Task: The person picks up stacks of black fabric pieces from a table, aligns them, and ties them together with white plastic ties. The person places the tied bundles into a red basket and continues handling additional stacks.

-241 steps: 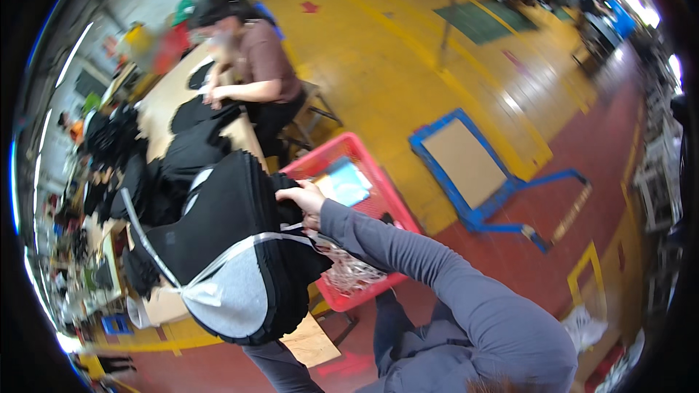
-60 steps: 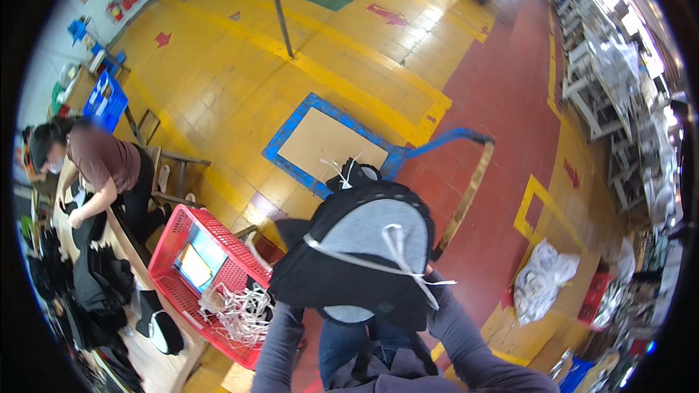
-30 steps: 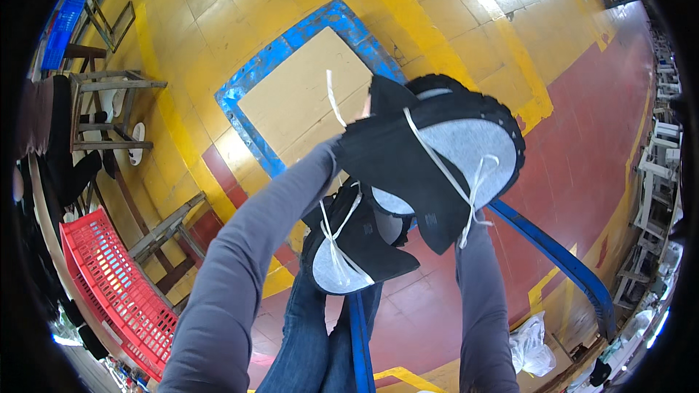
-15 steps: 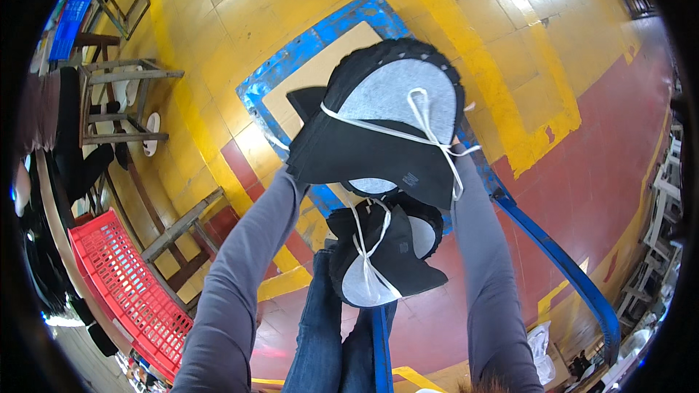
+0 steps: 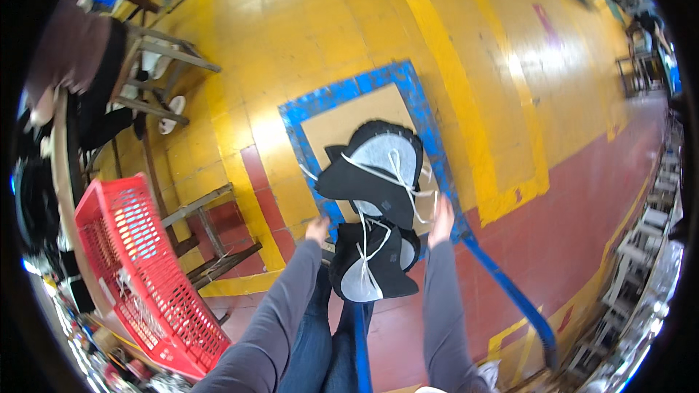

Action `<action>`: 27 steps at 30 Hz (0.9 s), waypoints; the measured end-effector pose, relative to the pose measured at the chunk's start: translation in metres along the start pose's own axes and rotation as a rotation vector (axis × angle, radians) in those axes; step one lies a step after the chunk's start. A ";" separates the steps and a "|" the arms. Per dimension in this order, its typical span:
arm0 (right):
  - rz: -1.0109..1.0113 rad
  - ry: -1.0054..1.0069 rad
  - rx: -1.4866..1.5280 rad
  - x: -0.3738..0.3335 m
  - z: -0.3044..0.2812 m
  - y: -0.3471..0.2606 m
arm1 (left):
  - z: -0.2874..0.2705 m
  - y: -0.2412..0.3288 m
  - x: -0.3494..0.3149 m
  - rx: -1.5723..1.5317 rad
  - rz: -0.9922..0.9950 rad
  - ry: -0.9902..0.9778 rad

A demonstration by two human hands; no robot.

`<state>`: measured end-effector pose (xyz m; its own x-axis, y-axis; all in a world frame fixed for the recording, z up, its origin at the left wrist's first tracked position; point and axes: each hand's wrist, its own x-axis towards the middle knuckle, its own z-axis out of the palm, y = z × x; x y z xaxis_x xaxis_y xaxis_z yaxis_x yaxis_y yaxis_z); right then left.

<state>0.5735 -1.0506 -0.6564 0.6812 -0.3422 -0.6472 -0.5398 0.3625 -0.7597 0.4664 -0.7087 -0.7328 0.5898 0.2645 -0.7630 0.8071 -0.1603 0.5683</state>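
Note:
Two bundles of stacked black fabric pieces with pale grey oval patches, tied with white string, rest on the blue-framed cart. The far bundle (image 5: 364, 179) lies on the tan board (image 5: 393, 107); the near bundle (image 5: 393, 278) sits just below it, closer to my legs. My right hand (image 5: 441, 220) is open beside the far bundle's right edge, fingers stretched out close to the loose string. To the left of the bundles, my left hand (image 5: 318, 230) is slightly blurred, holding nothing, its fingers apart near the blue frame (image 5: 360, 87).
A red plastic basket (image 5: 156, 284) stands at the left on a bench, with things inside. Wooden stools (image 5: 164, 62) and a seated person (image 5: 87, 65) are at the upper left. A blue bar (image 5: 510, 284) runs from the cart toward the lower right. White racks (image 5: 619, 291) line the right side.
The far bundle, held up between both hands before, now lies lower on the cart's board. My hands have let go and drawn back to either side. The view has shifted.

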 end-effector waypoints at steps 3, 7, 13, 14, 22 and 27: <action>0.234 0.038 0.163 -0.127 -0.023 -0.016 | -0.044 -0.052 -0.103 0.183 -0.069 -0.239; 0.342 0.028 0.066 -0.279 -0.063 -0.062 | -0.086 -0.051 -0.242 0.471 0.003 -0.271; 0.361 -0.254 -0.110 -0.414 -0.056 -0.115 | -0.148 -0.073 -0.367 -0.077 -0.441 -0.303; 0.307 -0.314 -0.102 -0.419 -0.049 -0.119 | -0.154 -0.073 -0.381 -0.115 -0.485 -0.307; 0.310 -0.618 -0.116 -0.513 -0.044 -0.098 | -0.146 -0.179 -0.573 0.214 -0.176 0.072; 0.508 -0.609 -0.361 -0.579 -0.067 -0.066 | -0.162 -0.210 -0.656 0.190 -0.135 0.138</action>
<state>0.1818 -0.9348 -0.2357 0.4058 0.3468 -0.8456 -0.9036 0.0135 -0.4282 -0.0943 -0.6942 -0.3020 0.4776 0.4208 -0.7713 0.8766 -0.2867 0.3864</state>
